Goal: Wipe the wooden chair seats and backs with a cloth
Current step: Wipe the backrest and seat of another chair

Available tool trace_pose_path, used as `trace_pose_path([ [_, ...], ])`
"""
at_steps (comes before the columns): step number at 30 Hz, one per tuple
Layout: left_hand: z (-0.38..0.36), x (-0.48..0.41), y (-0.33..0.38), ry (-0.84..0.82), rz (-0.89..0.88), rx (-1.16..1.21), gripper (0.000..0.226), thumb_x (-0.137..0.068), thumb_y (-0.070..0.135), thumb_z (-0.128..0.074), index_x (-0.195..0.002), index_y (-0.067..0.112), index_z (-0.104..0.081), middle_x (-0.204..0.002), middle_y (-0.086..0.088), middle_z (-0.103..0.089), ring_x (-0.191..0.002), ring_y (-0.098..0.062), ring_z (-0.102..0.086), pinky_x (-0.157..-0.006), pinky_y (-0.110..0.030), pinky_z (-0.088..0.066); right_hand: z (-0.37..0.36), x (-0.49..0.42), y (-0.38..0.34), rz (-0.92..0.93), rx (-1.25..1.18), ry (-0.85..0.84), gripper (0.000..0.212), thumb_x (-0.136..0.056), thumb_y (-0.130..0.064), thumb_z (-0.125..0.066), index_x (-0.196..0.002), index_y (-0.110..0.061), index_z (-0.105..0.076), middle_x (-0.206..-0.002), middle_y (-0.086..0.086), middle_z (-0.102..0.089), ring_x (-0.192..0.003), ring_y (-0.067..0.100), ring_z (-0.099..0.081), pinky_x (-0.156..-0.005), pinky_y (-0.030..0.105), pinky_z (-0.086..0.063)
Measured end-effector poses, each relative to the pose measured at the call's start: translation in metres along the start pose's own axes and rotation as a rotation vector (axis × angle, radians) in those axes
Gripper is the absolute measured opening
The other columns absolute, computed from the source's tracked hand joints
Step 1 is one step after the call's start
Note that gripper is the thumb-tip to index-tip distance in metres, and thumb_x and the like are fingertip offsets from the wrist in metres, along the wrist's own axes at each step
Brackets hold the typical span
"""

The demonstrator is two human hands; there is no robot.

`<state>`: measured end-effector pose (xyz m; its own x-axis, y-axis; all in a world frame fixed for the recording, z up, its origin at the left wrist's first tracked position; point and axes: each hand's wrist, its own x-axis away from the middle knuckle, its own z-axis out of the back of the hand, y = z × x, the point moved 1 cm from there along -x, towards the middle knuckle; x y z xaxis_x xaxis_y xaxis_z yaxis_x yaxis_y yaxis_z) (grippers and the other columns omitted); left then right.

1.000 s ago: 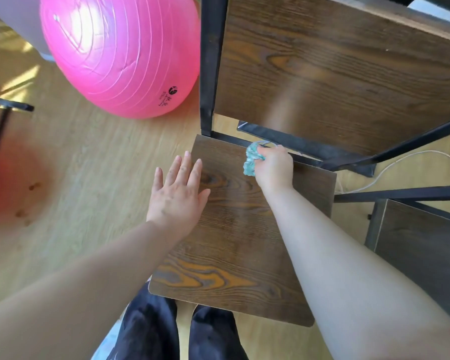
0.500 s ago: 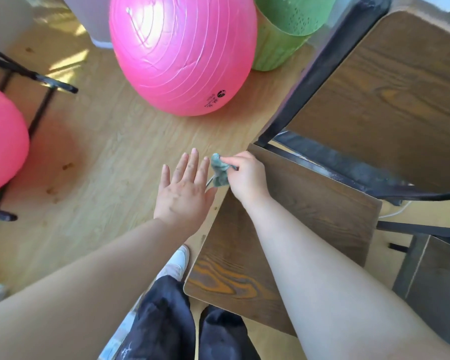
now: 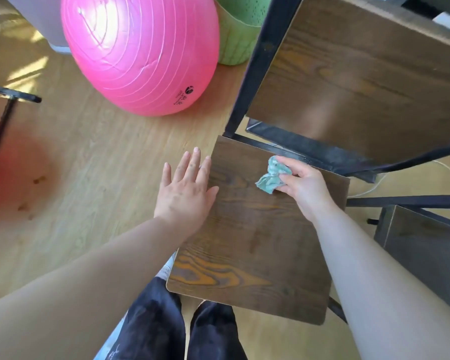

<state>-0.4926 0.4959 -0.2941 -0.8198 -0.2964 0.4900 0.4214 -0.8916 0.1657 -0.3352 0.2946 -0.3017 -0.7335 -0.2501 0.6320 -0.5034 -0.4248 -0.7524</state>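
Here the right hand (image 3: 304, 187) pinches a crumpled teal cloth (image 3: 270, 175) on the dark wooden chair seat (image 3: 257, 242), near its back, loose end pointing left; the left hand (image 3: 186, 193) lies flat, fingers straight, at the seat's left edge.

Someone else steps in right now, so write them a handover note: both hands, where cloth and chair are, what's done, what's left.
Left hand: open, flat at the left edge of the seat.
Right hand: grips the crumpled teal cloth on the seat near its rear edge.
Done: seat wiping under way; extent unclear.
Left: rest of seat, the chair back, the second chair at right.
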Motion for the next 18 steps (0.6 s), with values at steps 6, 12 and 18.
trace_pose_path([
  [6, -0.004, 0.001, 0.034, -0.012, -0.059, -0.015, 0.064, -0.104, 0.049, -0.013, -0.156, 0.023, 0.012, -0.164, 0.0, 0.02, -0.151, -0.019, 0.019, -0.123, -0.049, 0.002, 0.039, -0.007, 0.024, -0.049, 0.1, 0.144, 0.022, -0.091, -0.013, -0.067, -0.111, -0.018, -0.073, -0.116, -0.001, -0.067, -0.103, 0.015, -0.067, -0.09, 0.034, -0.057],
  [12, -0.007, -0.002, 0.051, -0.019, -0.078, -0.054, 0.064, -0.104, 0.05, -0.014, -0.157, 0.023, 0.011, -0.164, -0.001, 0.02, -0.151, -0.019, 0.018, -0.123, -0.05, 0.001, 0.047, -0.015, 0.031, 0.036, 0.341, 0.232, 0.008, -0.082, -0.024, -0.076, -0.086, -0.03, -0.072, -0.105, -0.008, -0.065, -0.1, 0.014, -0.062, -0.084, 0.034, -0.056],
  [18, -0.005, -0.005, 0.058, -0.006, -0.072, -0.069, 0.065, -0.103, 0.051, -0.011, -0.156, 0.022, 0.012, -0.164, -0.002, 0.02, -0.151, -0.02, 0.018, -0.123, -0.049, 0.003, 0.074, -0.037, 0.005, 0.113, 0.305, 0.246, 0.024, -0.079, -0.004, -0.071, -0.086, -0.027, -0.071, -0.096, 0.0, -0.067, -0.091, 0.026, -0.069, -0.084, 0.047, -0.058],
])
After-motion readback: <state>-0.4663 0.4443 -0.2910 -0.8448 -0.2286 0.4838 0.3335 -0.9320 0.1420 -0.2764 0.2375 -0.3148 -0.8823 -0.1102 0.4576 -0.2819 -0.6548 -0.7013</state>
